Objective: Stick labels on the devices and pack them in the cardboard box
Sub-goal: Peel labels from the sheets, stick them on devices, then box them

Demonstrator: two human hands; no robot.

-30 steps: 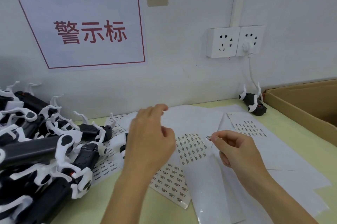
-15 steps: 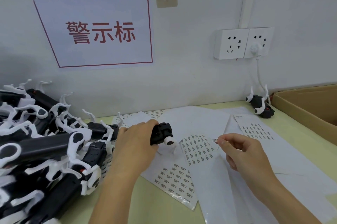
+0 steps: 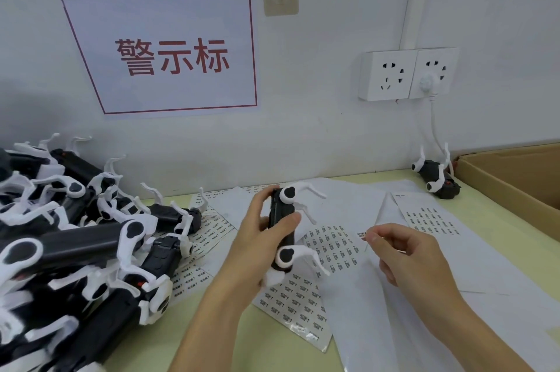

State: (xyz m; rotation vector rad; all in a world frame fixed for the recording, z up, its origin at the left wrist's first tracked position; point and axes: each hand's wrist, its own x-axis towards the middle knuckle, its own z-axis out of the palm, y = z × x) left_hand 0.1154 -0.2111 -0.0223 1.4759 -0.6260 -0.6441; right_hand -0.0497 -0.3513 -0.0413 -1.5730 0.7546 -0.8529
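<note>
The left hand [image 3: 257, 244] grips one device [image 3: 283, 235], the right hand [image 3: 403, 253] pinches a label [image 3: 361, 234] not yet stuck, and the pile of devices [image 3: 75, 244] waits outside the cardboard box [image 3: 512, 177].

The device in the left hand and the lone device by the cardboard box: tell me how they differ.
The held device is gripped upright above the label sheets by the left hand; the lone device lies on the table, touched by neither hand. The held one is beside the label pinched by the right hand; the lone one sits far off, next to the cardboard box. Both have black bodies with white curved arms.
</note>
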